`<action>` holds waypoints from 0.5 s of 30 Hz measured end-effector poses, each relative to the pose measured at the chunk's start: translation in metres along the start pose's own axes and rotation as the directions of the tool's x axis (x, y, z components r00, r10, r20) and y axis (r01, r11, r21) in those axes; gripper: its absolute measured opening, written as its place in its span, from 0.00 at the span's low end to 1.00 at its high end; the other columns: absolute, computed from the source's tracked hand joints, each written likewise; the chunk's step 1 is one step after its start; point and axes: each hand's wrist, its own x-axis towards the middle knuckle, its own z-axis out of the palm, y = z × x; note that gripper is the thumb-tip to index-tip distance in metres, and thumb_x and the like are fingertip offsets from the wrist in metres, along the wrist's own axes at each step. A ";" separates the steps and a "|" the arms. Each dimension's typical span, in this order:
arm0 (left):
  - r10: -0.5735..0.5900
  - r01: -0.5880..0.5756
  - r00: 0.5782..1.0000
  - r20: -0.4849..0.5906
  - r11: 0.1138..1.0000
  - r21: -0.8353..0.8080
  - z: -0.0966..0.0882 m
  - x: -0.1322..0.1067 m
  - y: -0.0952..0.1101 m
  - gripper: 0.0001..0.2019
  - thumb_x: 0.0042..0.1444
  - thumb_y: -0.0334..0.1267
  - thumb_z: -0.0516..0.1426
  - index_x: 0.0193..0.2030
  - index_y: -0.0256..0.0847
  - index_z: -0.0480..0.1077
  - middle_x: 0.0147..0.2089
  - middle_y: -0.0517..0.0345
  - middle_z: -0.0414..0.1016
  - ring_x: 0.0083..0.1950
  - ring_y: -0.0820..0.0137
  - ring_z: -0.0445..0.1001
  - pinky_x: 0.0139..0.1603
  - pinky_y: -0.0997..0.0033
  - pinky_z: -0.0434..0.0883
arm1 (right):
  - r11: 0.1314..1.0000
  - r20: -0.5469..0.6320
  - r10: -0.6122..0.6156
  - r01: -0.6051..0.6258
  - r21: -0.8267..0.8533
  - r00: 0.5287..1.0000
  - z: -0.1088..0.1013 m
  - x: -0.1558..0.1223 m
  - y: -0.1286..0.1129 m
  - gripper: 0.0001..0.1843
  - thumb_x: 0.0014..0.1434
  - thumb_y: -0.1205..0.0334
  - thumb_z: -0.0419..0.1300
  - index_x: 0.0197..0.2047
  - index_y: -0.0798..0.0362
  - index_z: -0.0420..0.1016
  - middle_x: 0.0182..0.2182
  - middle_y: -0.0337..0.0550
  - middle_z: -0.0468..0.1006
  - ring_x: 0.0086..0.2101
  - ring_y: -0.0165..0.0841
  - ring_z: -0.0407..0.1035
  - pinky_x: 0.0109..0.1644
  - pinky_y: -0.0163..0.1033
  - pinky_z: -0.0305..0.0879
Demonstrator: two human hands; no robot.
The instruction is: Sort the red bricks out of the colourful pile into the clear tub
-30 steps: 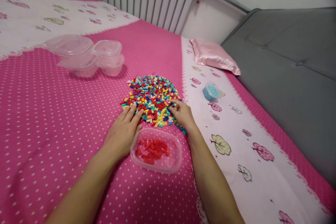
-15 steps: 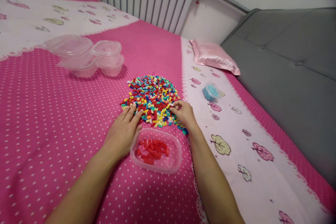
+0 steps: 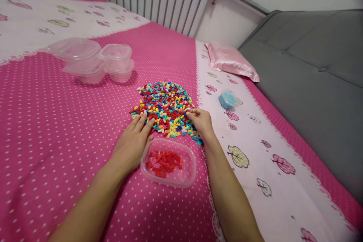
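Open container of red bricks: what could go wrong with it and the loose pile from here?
The left hand lies close beside the container; a sideways nudge might tip it, spilling the red bricks.
The right hand is at the edge of the brick pile; a sweep could scatter pieces across the bedspread.

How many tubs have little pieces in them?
2: the red-piece tub just this side of the big pile, and the blue-piece tub at right, nearer the pillow. I see none in the stacked tubs, but some could be hidden.
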 end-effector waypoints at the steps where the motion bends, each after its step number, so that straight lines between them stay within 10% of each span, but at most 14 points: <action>1: 0.000 0.000 1.000 0.004 1.000 0.000 0.000 0.000 0.000 0.25 0.64 0.40 0.47 0.65 0.32 0.60 0.71 0.39 0.51 0.71 0.54 0.50 0.67 0.53 0.57 | 1.000 -0.007 0.013 -0.013 0.002 1.000 -0.001 0.000 0.000 0.17 0.47 0.52 0.63 0.36 0.56 0.81 0.26 0.41 0.79 0.29 0.34 0.71 0.37 0.37 0.65; 15: 0.005 -0.005 0.999 0.041 1.000 0.008 -0.002 0.001 0.000 0.26 0.64 0.40 0.45 0.65 0.30 0.59 0.71 0.35 0.50 0.71 0.52 0.50 0.67 0.52 0.56 | 0.979 -0.060 0.130 -0.118 0.167 0.990 0.000 0.004 0.007 0.18 0.44 0.55 0.65 0.36 0.56 0.81 0.27 0.41 0.80 0.30 0.34 0.72 0.37 0.37 0.66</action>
